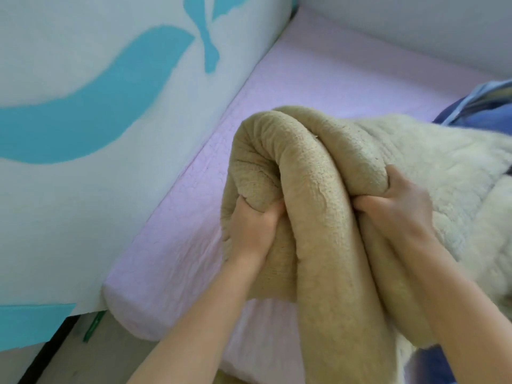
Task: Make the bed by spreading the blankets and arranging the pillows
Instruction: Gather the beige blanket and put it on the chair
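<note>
While most of the pink mattress cover [318, 79] lies bare beyond the grip and to its left, the task looks barely started, by my read. Bed surface runs up to the white wall w/ teal shapes [110, 87] on the far left; no blanket spread on it yet, no pillows in view.

Beige fleece blanket [318, 167] is bunched in thick folds, hanging over both hands and trailing off right of the grip; its paler side [432, 167] sprawls right of the right hand. Blue bedding [482, 115] is heaped beyond that, up and right of the grip, not laid out either.

Left hand [252, 225] is clenched on a fold of the blanket, fingers dug in from below. Right hand [401, 200], just beside it w/ one thick fold between them, is likewise closed tight on the fleece, thumb pressing in.

Still left, as I judge: open the bundle, spread it flat, deal w/ the blue bedding, then pillows.
</note>
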`<state>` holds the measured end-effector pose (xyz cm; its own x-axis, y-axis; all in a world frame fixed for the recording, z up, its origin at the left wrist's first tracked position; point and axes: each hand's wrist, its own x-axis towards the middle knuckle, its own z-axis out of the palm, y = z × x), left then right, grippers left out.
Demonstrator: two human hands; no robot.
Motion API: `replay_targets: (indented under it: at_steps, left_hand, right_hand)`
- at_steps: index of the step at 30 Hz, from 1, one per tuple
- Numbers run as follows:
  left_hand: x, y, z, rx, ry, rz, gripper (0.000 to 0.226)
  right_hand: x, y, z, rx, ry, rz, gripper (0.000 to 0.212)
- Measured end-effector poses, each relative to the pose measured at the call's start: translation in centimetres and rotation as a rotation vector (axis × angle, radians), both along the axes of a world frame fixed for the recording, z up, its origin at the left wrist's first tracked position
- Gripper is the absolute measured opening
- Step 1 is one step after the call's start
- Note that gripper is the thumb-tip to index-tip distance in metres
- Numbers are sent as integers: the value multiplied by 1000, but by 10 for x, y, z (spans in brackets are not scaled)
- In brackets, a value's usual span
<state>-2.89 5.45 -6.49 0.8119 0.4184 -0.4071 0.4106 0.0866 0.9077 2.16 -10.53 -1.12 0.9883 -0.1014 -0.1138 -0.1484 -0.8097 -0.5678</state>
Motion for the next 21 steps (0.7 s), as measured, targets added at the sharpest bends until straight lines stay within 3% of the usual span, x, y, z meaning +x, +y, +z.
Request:
replay_targets:
  at_steps: [2, 9, 13, 17, 21]
  left_hand:
    - [-16, -3, 41, 92, -50, 14, 44]
    - [-87, 25, 169, 487, -155, 167, 31]
    - [-136, 52, 217, 696, -147, 212, 22]
    - [-211, 90, 256, 856, -82, 268, 33]
    - [-302, 127, 289, 935, 28, 386, 30]
  right_hand:
    - [-15, -3, 33, 96, -24, 25, 30]
    - [-87, 16, 125, 439, -81, 188, 47]
    - [-138, 44, 156, 586, -36, 300, 39]
    - [-202, 87, 184, 705, 37, 441, 28]
    - [-271, 133, 206, 793, 112, 592, 40]
